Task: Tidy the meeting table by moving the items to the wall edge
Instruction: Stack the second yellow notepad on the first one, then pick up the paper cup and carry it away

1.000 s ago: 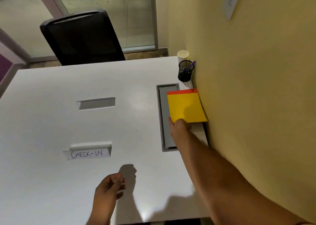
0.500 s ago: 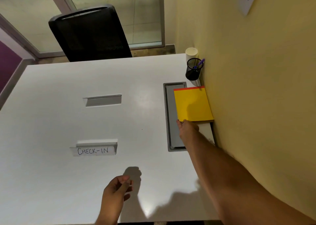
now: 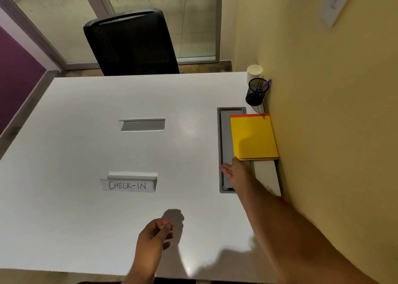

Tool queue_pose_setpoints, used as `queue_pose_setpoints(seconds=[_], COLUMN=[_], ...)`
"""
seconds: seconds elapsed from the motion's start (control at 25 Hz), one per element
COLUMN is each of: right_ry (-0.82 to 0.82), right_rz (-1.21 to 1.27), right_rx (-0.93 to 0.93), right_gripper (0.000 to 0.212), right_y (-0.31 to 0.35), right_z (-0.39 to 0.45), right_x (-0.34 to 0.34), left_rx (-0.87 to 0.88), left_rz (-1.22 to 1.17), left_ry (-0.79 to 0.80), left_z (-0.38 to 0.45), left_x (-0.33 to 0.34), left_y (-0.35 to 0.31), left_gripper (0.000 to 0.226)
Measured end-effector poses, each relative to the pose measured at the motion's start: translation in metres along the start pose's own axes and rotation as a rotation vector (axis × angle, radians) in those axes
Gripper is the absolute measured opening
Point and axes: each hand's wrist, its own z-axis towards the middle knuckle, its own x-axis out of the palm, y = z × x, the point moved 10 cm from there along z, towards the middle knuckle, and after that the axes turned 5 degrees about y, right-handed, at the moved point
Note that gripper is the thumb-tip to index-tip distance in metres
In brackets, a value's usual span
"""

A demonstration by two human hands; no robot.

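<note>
A yellow notepad [image 3: 254,138] with a red top strip lies flat against the yellow wall on the white table [image 3: 86,132]. My right hand [image 3: 235,172] hovers just below its near edge, fingers spread, holding nothing. A white sheet [image 3: 266,176] lies by the wall under my forearm. Farther along the wall stand a black mesh pen holder [image 3: 256,94] with a purple pen and a white cup [image 3: 254,72]. Two folded paper name cards sit mid-table: a blank one [image 3: 142,124] and one reading "CHECK-IN" [image 3: 129,183]. My left hand [image 3: 154,238] hangs loosely curled over the near edge.
A grey cable tray [image 3: 224,132] is recessed into the table beside the notepad. A black mesh office chair [image 3: 131,44] stands at the far side, in front of a glass door. The yellow wall [image 3: 333,132] runs along the table's right edge.
My right hand has let go of the yellow notepad and drawn back slightly; the notepad now rests squarely against the wall. My left hand has stayed in place.
</note>
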Motion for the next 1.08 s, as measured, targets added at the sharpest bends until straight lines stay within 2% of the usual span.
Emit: queue_pose_setpoints(seconds=[0.12,0.24,0.44,0.64,0.84,0.96,1.08], right_ry=[0.017,0.033,0.098,0.219,0.343,0.405,0.492], right_rz=[-0.137,-0.283,-0.392,-0.559,-0.771,-0.851,-0.963], right_rx=[-0.024,-0.158,-0.238,-0.287,-0.337,-0.365,-0.395], right_gripper=[0.030,0.031,0.022,0.016,0.019,0.022,0.019], right_y=[-0.016,-0.019,-0.035,-0.077,-0.156,-0.231,-0.311], right_z=[-0.009,-0.032,-0.081,-0.139,-0.218,-0.268,-0.318], right_x=[0.003,0.002,0.004,0.032,0.065,0.090,0.123], left_rx=[0.013,0.031,0.100,0.168,0.237,0.261,0.305], left_rz=[0.006,0.008,0.017,0.064,0.234,0.294,0.278], left_ry=[0.015,0.036,0.055,0.072,0.190,0.237,0.201], left_z=[0.000,-0.005,-0.019,-0.034,-0.047,-0.068,-0.095], left_x=[0.006,0.011,0.014,-0.016,-0.100,-0.189,-0.287], left_y=[-0.006,-0.017,-0.040,-0.051,-0.048,-0.034,-0.019], left_gripper=[0.012,0.013,0.014,0.015,0.012,0.019,0.020])
